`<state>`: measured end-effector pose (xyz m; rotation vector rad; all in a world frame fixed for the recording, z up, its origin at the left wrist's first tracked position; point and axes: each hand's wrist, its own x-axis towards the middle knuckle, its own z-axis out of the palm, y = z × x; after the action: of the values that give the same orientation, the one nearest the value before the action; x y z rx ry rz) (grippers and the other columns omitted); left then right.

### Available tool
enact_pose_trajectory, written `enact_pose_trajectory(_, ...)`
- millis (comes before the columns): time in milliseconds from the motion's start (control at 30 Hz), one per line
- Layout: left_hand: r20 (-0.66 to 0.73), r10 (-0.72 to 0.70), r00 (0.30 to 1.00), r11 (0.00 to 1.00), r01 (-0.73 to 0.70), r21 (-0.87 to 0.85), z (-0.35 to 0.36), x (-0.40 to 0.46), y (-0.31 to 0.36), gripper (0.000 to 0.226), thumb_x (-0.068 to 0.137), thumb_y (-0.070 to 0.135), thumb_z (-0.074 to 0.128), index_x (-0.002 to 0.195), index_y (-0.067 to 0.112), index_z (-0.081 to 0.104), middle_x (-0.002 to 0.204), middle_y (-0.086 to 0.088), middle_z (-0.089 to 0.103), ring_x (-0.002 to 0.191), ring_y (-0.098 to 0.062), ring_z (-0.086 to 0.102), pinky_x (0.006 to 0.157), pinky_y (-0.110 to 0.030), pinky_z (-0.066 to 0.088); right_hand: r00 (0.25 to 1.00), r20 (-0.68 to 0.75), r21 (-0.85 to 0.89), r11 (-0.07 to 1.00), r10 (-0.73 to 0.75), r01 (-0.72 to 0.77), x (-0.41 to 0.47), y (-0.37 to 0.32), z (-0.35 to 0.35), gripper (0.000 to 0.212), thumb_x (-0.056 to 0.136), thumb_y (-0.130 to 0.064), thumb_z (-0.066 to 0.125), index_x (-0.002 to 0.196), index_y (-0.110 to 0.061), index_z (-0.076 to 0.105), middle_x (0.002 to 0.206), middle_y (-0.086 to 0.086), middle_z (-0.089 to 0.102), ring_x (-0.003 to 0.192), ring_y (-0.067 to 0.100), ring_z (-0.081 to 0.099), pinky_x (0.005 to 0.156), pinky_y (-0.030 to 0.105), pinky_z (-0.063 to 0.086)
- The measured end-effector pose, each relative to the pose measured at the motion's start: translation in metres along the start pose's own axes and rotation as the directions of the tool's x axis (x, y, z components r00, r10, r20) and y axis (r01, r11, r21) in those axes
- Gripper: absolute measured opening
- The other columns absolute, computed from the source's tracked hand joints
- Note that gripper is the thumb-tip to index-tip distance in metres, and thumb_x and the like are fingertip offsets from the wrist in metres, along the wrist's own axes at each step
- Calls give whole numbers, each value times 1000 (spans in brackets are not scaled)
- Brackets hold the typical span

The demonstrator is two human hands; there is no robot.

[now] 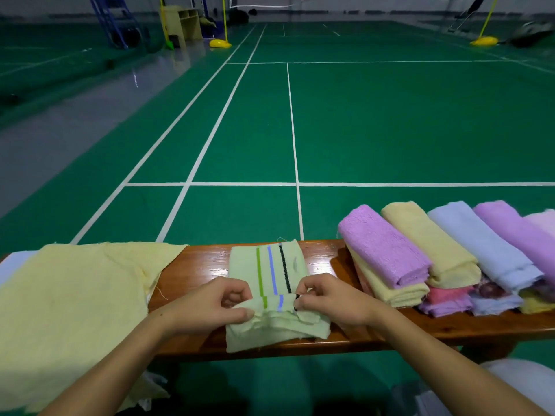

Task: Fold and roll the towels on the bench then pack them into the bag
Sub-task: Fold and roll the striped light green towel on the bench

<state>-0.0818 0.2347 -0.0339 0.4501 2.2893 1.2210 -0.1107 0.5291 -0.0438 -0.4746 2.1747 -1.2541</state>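
Green striped towel (270,274) lies flat mid-bench, long axis running away from the person, near end hanging just over the front edge of the bench (207,262). Three stripes run lengthwise: green, blue, black. Near end is turned up into a short fold or first turn of a roll, sitting between the two hands.

Left hand (207,304) grasps the left side of that fold: thumb on top of the cloth, fingers (237,295) curled over it. Right hand (327,298) pinches the right side at the black stripe, fingers curled tight on the cloth. Both hands hold the same folded edge, close together, stripes showing in the gap between them. Far part of the towel is untouched, flat on the wood.

Left of it: pale yellow towel (72,310), spread open, draped over the left end of the bench and hanging off the front.

Right of it: rolled towels (435,253) stacked in two layers, apart from the striped one. Top row: purple, yellow, light blue, purple, pink. Lower row: yellow, pink, patterned ones, partly hidden.

Behind the bench: green court floor (390,130) with white lines.
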Motion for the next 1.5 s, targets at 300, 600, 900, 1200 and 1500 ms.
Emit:
enact_pose_trajectory(300,-62,-480,875,630,295,-719,2,18,4,36,101,29,66,127,4,69,109,-15,79,85,-26,75,69,-35,60,959,115,768,590,258,-251,9,-16,-3,37,103,-31,59,131,-9,71,124,15,75,117,27,72,102,41,57)
enact_pose_trajectory(600,-189,-348,918,663,99,-742,-6,20,1,48,92,12,79,137,11,64,124,-13,77,108,-29,77,71,-36,67,995,73,726,681,70,-101,16,-7,-9,48,85,19,69,130,5,66,129,24,70,120,38,69,105,48,55)
enact_pose_trajectory(900,-345,-358,868,768,64,-638,-4,27,-6,33,99,36,73,125,15,72,102,-26,73,56,-18,48,41,-21,34,984,-118,334,939,133,-87,25,-3,-6,80,78,-25,81,151,-13,51,127,8,73,121,26,69,105,48,56)
enact_pose_trajectory(1200,-414,-282,865,790,-36,-611,-9,30,6,26,104,31,66,119,13,76,102,-9,80,76,-17,75,54,-23,51,998,-31,633,774,59,-26,27,-11,-22,106,74,7,88,162,-12,31,141,19,63,120,33,70,102,46,57)
enact_pose_trajectory(1500,-401,-350,847,777,24,-629,-15,47,-1,31,102,38,69,119,14,75,111,-9,80,105,-32,76,81,-41,55,961,-148,661,746,235,-81,53,-22,-26,48,102,-47,63,121,-5,74,116,20,76,107,31,75,95,42,58)
